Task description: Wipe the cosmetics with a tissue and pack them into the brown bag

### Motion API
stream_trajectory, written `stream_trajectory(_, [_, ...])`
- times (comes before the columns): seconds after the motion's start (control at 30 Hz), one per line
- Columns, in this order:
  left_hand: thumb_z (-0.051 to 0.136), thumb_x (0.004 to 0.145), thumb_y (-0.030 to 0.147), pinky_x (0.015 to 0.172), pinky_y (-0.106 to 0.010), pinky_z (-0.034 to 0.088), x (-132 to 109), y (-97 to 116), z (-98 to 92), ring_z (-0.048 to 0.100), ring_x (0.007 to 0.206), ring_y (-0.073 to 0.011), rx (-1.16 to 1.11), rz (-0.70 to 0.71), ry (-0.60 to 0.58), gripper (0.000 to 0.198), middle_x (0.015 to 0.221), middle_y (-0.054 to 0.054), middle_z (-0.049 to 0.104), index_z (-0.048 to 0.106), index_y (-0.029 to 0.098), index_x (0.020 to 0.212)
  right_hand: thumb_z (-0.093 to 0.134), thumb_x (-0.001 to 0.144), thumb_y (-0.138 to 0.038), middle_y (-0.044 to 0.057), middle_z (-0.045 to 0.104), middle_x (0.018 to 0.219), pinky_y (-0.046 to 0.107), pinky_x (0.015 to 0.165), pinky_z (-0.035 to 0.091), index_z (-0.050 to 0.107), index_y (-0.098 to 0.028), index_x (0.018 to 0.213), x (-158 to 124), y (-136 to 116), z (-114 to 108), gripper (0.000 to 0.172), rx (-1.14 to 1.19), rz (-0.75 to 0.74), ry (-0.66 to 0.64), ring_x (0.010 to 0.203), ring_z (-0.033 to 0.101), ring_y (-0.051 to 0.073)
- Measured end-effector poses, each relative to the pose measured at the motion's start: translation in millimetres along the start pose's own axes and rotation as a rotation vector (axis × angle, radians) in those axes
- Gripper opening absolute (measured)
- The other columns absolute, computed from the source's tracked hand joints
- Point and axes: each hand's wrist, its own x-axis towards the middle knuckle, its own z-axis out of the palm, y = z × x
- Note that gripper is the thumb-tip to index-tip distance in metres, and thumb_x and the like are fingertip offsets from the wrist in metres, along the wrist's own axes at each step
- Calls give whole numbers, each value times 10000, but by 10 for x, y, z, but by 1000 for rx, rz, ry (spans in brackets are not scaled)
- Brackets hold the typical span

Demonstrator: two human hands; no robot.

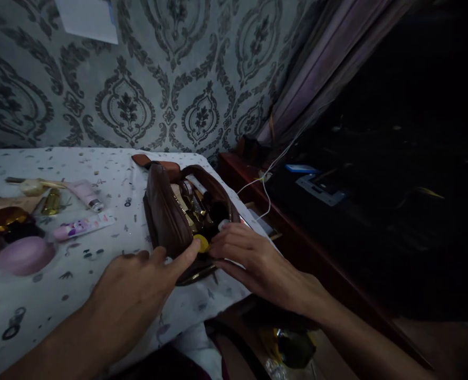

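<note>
A brown leather-look bag [170, 221] stands unzipped on the patterned white cloth, with several small items, some gold-coloured, inside. My left hand [133, 295] is at its near left side. One digit stretches out and its tip touches a round yellow piece [202, 244] at the opening; the other fingers are bent and partly hidden. My right hand [253, 258] reaches over the near right rim with its fingers close together and curled into the opening. A small whitish piece [223, 225] shows by those fingertips. What the right fingers grip is hidden.
On the cloth [111, 237] to the left lie a pink tube [85, 194], a purple-and-white tube [83, 227], a small gold bottle [51, 201] and a pink oval item [26, 256]. White cables [269, 192] hang beyond the right edge, above a dark reddish wooden ledge [297, 232]. A patterned wall stands behind.
</note>
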Motion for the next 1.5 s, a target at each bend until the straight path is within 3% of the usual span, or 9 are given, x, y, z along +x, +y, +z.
stream_trajectory(0.1, [519,914,97,565,-306,532,-9,-9,93,724,688,-249,12,-12,26,820,918,-65,713,159,421,1575,480,984,-88,67,714,911,367,929,525,646,-141,1039,-125,-5,61,182,1,-11,8,903,666,160])
stream_trajectory(0.33, [526,928,149,548,-292,512,-5,-28,194,705,645,-221,-18,5,63,760,852,-28,701,206,403,1569,483,927,4,88,736,1017,402,983,529,635,-121,1105,-273,10,217,265,-31,-90,133,1008,664,186])
stream_trajectory(0.5, [500,950,187,519,-295,503,-10,-29,217,701,627,-225,-16,-3,127,735,832,-16,698,185,419,1572,501,927,-17,97,743,1042,411,961,551,641,-117,1118,-320,12,250,258,-22,-91,160,1017,667,196])
stream_trajectory(0.8, [539,932,199,525,-280,485,-24,-15,198,702,616,-222,-22,-24,124,702,802,-12,712,277,404,1550,561,932,-67,103,729,1044,414,970,538,631,-106,1151,-325,55,214,233,-31,-118,146,1022,656,199])
stream_trajectory(0.97, [557,923,220,502,-281,473,-21,-7,261,699,603,-233,-20,-27,150,704,795,-23,718,288,376,1554,567,977,-331,149,687,1121,452,999,502,638,-102,1155,-90,81,4,298,-71,-59,-63,1124,607,254])
stream_trajectory(1.17, [538,916,181,500,-286,487,-50,-6,241,708,609,-238,-19,-31,134,718,801,-29,725,278,353,1563,645,925,-398,125,682,989,408,932,500,699,-98,950,358,149,-58,305,-141,-87,-545,986,626,244])
stream_trajectory(1.27, [519,909,147,503,-289,492,-52,8,185,715,620,-243,-14,-34,112,718,813,-27,729,294,367,1554,678,899,-412,134,675,974,390,865,500,699,-85,940,458,165,-61,330,-194,-28,-595,945,630,247])
stream_trajectory(1.37, [513,921,172,509,-279,486,-25,20,147,721,631,-242,-8,-47,81,683,827,-40,735,311,353,1547,559,974,-436,127,673,929,329,769,495,693,-85,904,481,143,-102,382,-119,85,-574,857,636,208])
stream_trajectory(1.5, [497,942,186,534,-276,492,16,20,141,732,671,-241,-19,-41,68,663,873,-48,746,292,342,1553,471,1013,-238,104,700,844,258,694,457,695,-91,833,554,105,-153,322,-101,210,-633,742,633,150])
